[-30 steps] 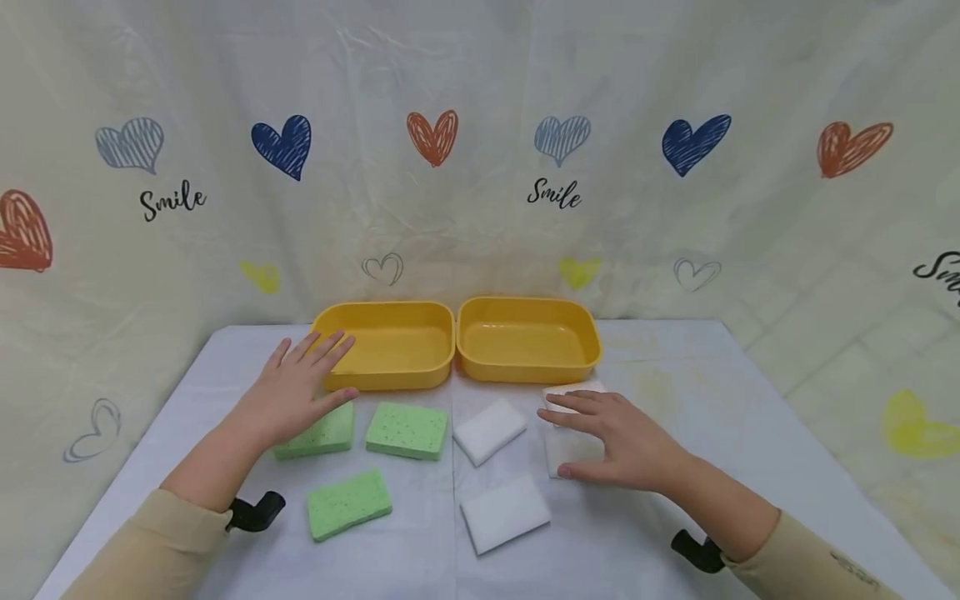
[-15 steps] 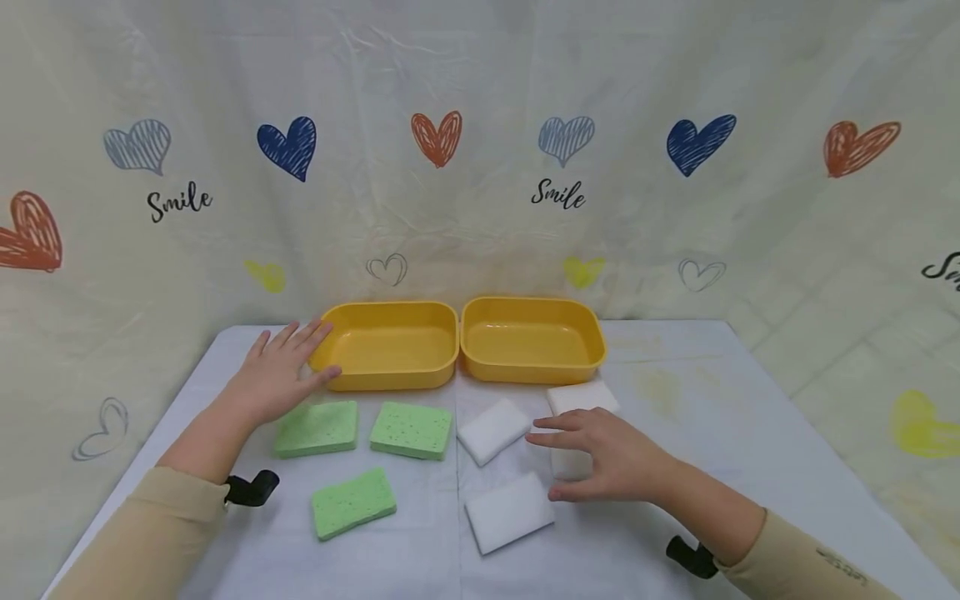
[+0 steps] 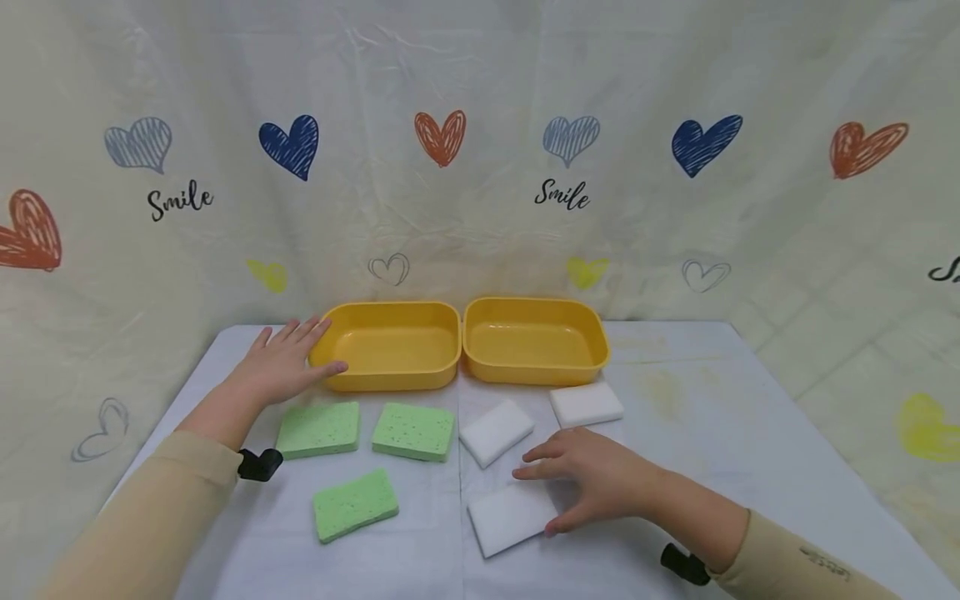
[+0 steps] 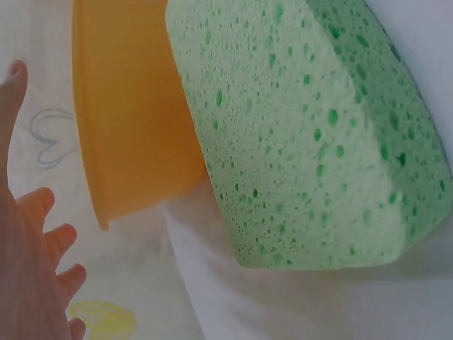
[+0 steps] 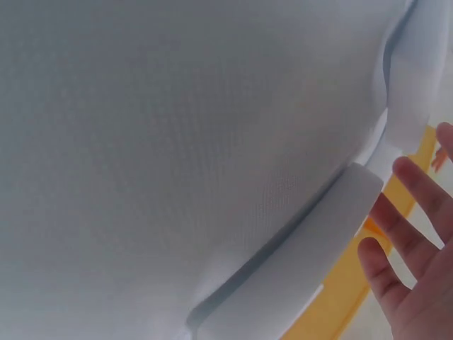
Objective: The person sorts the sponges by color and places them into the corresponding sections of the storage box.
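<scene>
My left hand (image 3: 281,367), fingers spread, overlaps the left side of the left yellow tray (image 3: 393,379) in the head view. Just in front of it lies a green sponge (image 3: 321,429), which looms large as a speckled green sponge (image 4: 290,142) in the left wrist view. My right hand (image 3: 600,477) holds nothing, its fingers apart and slightly bent. Its thumb reaches the right edge of the front white sponge (image 3: 510,518). Further back lie a tilted white sponge (image 3: 497,432) and another white sponge (image 3: 587,405); one more is hidden behind the hand.
Another green sponge (image 3: 412,431) and a front green sponge (image 3: 355,504) lie on the left half of the white-covered table (image 3: 420,567). A right yellow tray (image 3: 536,372) stands against the left one at the back. Behind hangs a heart-printed curtain (image 3: 480,225).
My right hand has come toward the front, from the back white sponges to the front one. My left hand has drifted slightly left, off the green sponge, to the tray's left side.
</scene>
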Motion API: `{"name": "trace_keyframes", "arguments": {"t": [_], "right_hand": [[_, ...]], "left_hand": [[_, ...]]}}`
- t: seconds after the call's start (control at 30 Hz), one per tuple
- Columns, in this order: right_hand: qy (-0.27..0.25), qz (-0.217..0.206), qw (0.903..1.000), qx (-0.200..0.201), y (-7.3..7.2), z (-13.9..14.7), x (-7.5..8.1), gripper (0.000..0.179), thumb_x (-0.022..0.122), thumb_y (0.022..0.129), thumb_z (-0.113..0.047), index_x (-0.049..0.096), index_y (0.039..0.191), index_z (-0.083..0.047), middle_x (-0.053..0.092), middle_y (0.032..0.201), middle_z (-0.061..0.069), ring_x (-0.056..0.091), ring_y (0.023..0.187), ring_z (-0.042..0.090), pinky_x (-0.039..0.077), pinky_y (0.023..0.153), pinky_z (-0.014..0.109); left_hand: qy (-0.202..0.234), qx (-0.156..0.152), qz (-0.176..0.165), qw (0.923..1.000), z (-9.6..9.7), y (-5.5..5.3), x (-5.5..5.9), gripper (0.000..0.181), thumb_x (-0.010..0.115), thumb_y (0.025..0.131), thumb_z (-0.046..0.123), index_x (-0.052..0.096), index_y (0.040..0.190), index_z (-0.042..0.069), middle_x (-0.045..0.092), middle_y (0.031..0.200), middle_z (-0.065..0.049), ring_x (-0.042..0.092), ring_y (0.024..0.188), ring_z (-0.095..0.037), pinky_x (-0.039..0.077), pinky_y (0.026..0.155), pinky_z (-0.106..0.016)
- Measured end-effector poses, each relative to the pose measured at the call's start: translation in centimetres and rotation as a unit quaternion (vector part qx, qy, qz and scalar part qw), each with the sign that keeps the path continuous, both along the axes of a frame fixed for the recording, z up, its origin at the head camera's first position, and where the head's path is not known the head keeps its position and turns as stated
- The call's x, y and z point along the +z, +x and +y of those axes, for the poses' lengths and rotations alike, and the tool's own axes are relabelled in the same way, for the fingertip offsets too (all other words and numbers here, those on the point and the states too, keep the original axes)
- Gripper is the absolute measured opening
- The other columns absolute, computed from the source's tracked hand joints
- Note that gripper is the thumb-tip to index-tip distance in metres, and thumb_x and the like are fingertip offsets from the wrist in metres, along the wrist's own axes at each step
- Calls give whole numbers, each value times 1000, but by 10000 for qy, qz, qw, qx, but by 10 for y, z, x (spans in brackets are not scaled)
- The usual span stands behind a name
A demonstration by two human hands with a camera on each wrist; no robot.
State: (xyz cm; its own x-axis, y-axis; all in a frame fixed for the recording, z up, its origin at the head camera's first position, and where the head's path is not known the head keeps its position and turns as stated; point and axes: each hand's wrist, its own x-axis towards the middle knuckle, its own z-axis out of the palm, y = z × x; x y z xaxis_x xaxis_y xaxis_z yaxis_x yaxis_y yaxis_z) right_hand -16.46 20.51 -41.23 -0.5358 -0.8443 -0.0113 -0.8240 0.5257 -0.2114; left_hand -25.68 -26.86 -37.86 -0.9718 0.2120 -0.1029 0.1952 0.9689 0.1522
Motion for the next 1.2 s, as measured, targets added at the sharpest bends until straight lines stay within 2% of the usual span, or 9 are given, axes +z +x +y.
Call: {"name": "trace_keyframes", "arguments": {"t": [0.27,0.53,0.7,0.9,1.2], "right_hand": [[296,-237,9992,90,1,-3,-5,67,68,79,-70,58,138,-40,59,131,-14,54,114,14,47,95,41],[443,-176,9987,184,1,-5,-4,67,72,80,-64,55,140,-41,61,124,-19,53,112,8,45,97,42],[478,-167,9985,187,3,-7,-3,68,73,79,-62,54,141,-42,60,123,-20,52,111,7,45,95,43],[484,165,9982,305,6,-6,-3,66,75,79,-61,55,139,-43,61,118,-20,51,105,6,45,92,40],[329,329,9986,257,1,-6,2,58,76,82,-53,58,136,-44,62,119,-18,51,105,7,45,90,36]], "left_hand": [[88,86,-297,9995,-4,-10,-8,112,37,86,83,10,158,1,12,161,-29,9,146,-50,-2,113,-69],[379,243,-575,9973,-12,-15,-19,115,42,85,82,11,157,-3,10,159,-32,8,145,-51,-4,112,-70],[330,176,-620,9974,-14,-18,-21,118,38,84,84,7,157,-3,8,160,-32,6,145,-52,-4,111,-71],[297,100,-641,9975,-13,-20,-22,120,37,84,85,3,156,-5,7,160,-31,6,145,-53,-2,112,-70],[534,101,-578,9968,-14,-23,-25,123,41,83,84,1,155,-7,6,160,-31,6,145,-51,-4,112,-70]]}}
